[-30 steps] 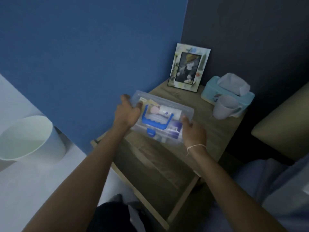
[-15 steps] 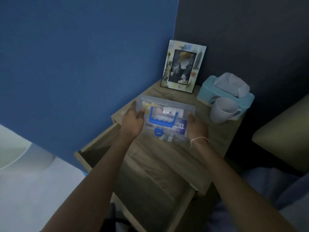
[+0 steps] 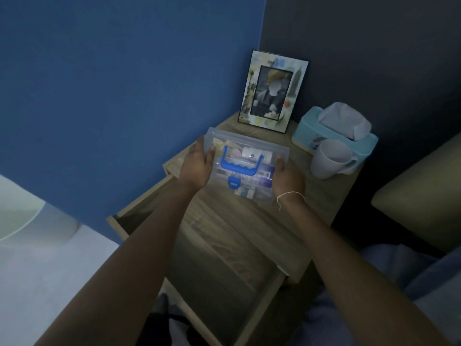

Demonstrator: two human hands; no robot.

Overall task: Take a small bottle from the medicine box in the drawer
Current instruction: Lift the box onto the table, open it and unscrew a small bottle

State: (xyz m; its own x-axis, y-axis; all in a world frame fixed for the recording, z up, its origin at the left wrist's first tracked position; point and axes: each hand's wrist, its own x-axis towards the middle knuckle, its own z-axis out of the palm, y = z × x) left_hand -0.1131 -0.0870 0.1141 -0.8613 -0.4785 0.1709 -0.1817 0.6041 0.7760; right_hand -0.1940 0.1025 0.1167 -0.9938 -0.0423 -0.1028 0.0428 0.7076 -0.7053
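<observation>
A clear plastic medicine box (image 3: 279,152) with a blue handle and a blue front latch sits at the top of the wooden nightstand (image 3: 324,196), lid shut. My left hand (image 3: 195,167) grips its left end and my right hand (image 3: 287,179) grips its right end. Through the lid I see a small white bottle (image 3: 250,153) lying among packets and boxes. Below the tabletop the drawer (image 3: 224,275) stands pulled out toward me, its inside dark.
A photo frame (image 3: 272,92) leans at the back of the nightstand. A teal tissue box (image 3: 334,132) and a white mug (image 3: 330,158) stand at the right. A blue wall is on the left, a white bin (image 3: 30,221) lower left, a beige cushion (image 3: 424,196) right.
Both hands carried the box away from me, from above the open drawer onto the nightstand top. The view shifted, so the bin slid toward the left edge.
</observation>
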